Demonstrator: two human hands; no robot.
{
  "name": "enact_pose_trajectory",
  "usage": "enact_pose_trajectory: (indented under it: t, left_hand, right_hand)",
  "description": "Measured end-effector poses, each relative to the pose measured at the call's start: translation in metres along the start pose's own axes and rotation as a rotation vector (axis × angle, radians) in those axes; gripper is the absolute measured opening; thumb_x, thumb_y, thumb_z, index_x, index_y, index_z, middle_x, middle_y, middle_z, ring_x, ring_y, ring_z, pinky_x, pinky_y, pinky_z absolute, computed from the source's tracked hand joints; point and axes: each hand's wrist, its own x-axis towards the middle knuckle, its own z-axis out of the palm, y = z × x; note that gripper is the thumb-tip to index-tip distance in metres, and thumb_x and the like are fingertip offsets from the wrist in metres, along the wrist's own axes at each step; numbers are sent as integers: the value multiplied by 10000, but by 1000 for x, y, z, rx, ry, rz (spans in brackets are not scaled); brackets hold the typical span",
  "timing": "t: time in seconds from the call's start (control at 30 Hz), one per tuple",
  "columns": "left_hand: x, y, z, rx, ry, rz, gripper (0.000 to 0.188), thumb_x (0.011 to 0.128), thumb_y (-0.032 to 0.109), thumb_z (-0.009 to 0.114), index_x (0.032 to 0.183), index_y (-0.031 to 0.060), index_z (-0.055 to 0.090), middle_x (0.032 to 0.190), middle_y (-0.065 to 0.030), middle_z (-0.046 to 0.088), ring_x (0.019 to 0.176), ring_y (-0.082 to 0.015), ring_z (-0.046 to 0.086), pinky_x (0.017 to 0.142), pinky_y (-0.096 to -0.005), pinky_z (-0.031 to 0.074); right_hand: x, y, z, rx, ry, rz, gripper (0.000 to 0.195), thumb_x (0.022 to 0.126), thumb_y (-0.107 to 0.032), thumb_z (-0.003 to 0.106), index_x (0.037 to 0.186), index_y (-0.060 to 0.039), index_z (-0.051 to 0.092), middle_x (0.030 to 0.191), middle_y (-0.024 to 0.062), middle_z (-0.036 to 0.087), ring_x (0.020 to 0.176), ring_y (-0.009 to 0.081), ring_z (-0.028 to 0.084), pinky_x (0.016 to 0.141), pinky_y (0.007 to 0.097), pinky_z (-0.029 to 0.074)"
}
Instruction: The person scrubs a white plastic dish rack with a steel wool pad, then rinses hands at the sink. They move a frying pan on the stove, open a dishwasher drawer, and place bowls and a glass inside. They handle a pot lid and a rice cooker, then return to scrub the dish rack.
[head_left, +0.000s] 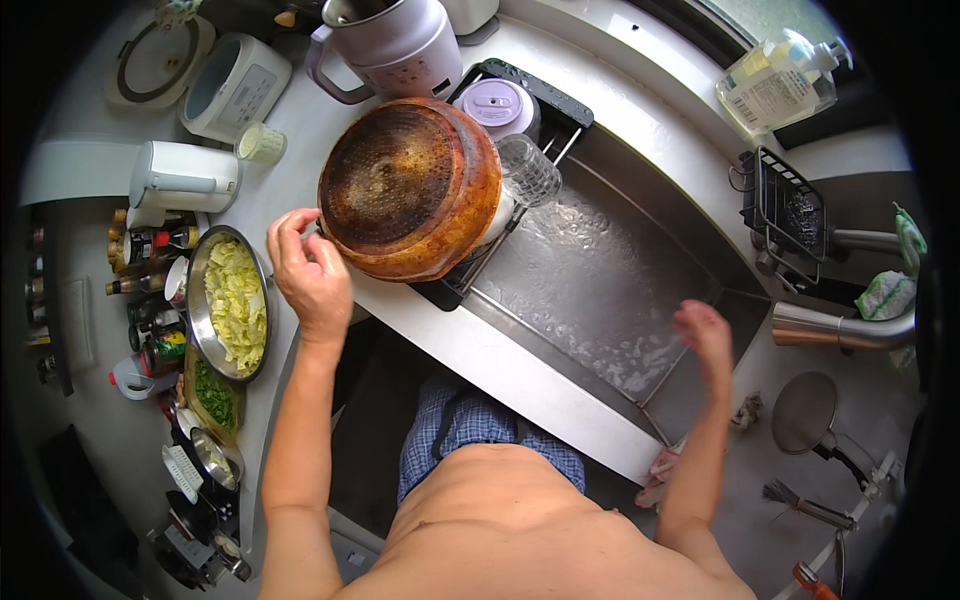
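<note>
An upturned pot or pan (405, 180), its bottom dark and its sides scorched orange-brown, rests over the black dish rack (442, 294) at the sink's left end. My left hand (307, 262) is at its left edge, fingers curled near a small dark fitting; whether they grip it is not clear. My right hand (703, 330), somewhat blurred, hangs over the right end of the steel sink (600, 285), with nothing seen in it. Water and suds lie in the sink. A clear patterned glass (529, 171) and a lilac-lidded container (495, 105) are beside the pot.
A steel bowl of chopped cabbage (236, 300) and a tray of chopped greens (214, 397) stand left, near several bottles. A lilac jug (394, 52) stands behind the pot. The steel faucet (840, 326), a strainer (804, 412) and a soap bottle (776, 82) are right.
</note>
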Motion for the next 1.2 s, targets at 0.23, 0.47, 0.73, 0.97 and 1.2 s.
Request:
enact_pose_trajectory:
  t: [0.23,0.47,0.73,0.97,1.2]
  left_hand:
    - [-26,-137,9,421,-414,-69,436,803,87,684,1229,40,601,1179,-144,617,1186,-337,513,1000,-502,370]
    - [-17,-173,20,168,-331,-140,189,748,180,776,780,68,626,807,-110,668,827,-355,632,731,-481,440]
    - [-17,-164,21,110,-86,-72,255,671,195,835,664,104,596,678,-55,621,702,-299,610,645,-444,408]
    - [3,-133,-10,-113,-52,-9,228,620,118,848,697,58,642,674,-106,651,646,-312,651,600,-409,504]
    - [-12,-88,-66,-317,-240,-257,175,741,218,779,701,72,690,691,-106,695,628,-271,692,621,-377,550]
  right_hand:
    - [-22,-68,122,-410,132,-426,197,820,-63,694,1004,2,672,737,94,580,677,178,568,667,302,485]
    - [6,-150,188,-423,72,-643,657,806,-130,775,1401,-81,501,1152,102,597,893,175,586,779,304,529]
    - [49,-226,244,-518,75,-683,791,830,-289,753,1488,-75,369,1303,249,595,1219,367,583,953,431,501]
    - [64,-214,230,-810,123,-560,552,906,-274,674,1361,-32,477,1114,186,642,1023,316,611,857,391,501]
    - [23,-189,244,-664,266,-1015,393,925,-181,686,1257,-4,572,1023,76,629,902,198,577,775,329,496]
